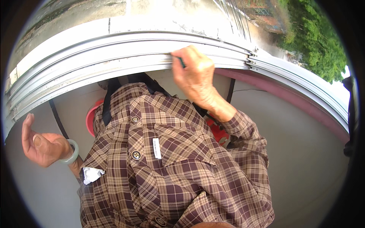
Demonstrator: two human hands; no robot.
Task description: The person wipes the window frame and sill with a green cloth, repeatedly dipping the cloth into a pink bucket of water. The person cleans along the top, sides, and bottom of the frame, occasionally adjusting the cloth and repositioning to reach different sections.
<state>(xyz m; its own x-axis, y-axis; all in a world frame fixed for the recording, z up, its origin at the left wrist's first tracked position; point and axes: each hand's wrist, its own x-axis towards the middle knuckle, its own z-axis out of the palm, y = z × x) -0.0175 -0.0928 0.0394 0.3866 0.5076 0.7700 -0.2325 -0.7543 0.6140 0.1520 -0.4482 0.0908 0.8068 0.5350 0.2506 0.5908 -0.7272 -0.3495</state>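
Note:
My right hand point(194, 71) is closed around a small dark green object point(181, 62), mostly hidden in the fingers, and rests at the inner grooves of a white metal sliding-window track point(122, 61). Dirt specks show along the groove to the left of that hand. My left hand point(44, 145), with a pale green bangle point(71, 152) on its wrist, is raised with curled fingers near the track's left end and holds nothing that I can see. White crumpled tissue point(92, 175) sticks out by the plaid left sleeve.
Beyond the track lies a pale outer ledge point(159, 20), with cables and green trees point(319, 37) outside. Below the track are a red rounded object point(90, 118), partly behind the plaid shirt, and a red plastic item point(218, 131). The track bends at a corner joint point(251, 61) on the right.

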